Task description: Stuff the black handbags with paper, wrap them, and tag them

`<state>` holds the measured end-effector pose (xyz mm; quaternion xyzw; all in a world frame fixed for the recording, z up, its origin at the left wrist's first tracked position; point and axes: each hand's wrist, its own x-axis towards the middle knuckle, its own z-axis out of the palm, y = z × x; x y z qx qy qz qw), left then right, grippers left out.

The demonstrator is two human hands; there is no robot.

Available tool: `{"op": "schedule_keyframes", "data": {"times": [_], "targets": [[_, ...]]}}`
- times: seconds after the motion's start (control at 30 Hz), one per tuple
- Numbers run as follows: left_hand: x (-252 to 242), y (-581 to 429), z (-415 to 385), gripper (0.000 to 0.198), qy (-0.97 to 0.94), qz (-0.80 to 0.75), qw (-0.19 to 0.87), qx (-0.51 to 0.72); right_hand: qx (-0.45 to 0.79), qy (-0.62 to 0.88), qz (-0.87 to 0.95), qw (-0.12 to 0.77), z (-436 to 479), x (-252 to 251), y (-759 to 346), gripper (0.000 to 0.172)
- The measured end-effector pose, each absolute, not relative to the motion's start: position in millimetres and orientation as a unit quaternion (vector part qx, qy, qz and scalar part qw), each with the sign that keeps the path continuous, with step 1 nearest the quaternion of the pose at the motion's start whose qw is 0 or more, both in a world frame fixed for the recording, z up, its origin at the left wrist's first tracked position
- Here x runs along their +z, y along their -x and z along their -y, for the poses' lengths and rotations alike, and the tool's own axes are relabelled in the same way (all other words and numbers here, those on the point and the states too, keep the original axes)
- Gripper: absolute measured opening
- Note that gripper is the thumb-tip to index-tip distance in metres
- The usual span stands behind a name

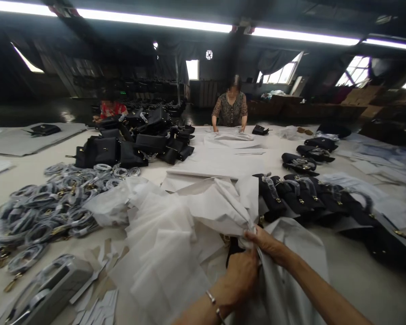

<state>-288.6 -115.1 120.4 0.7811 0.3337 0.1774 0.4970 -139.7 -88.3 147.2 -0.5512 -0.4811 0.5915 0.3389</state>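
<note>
My right hand [270, 246] is closed on the gathered edge of a white, cloth-like sheet [219, 203], thumb and fingers pinching its folds. Just below it, my left hand [242, 273], with a metal bracelet at the wrist, is curled against the same folds; its fingertips are hidden, so what they grip I cannot make out. Part of a black bag [235, 250] with a gold-coloured chain [226, 239] shows under the sheet, beside my left hand. More of the white material drapes to the right of my forearms. Thin translucent sheets [165, 253] lie spread to the left.
Coiled, plastic-wrapped straps [54, 203] are heaped at left, behind a grey box [61, 289] and paper strips [98, 307]. Black handbags [101, 151] pile up at back left; more bags [301, 194] line the right. A co-worker [230, 108] handles white sheets across the table; another person [111, 108] sits back left.
</note>
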Motion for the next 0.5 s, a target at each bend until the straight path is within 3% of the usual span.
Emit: {"op": "schedule_keyframes", "data": {"times": [0.07,0.13,0.3,0.4,0.5], "targets": [[132,286,120,0.052,-0.821,-0.348,0.418,0.173,0.593,0.573,0.449,0.346,92,157,145,0.074],[141,296,122,0.050,-0.837,-0.298,0.416,0.197,0.576,0.593,0.419,0.375,98,168,138,0.069],[136,340,119,0.056,-0.596,-0.345,0.652,0.317,0.563,0.585,0.395,0.429,130,192,105,0.064],[127,343,113,0.068,-0.436,-0.344,0.761,0.336,0.618,0.543,0.393,0.410,155,192,104,0.065],[134,318,111,0.064,-0.359,-0.322,0.800,0.357,0.674,0.514,0.385,0.364,179,183,120,0.064]]}}
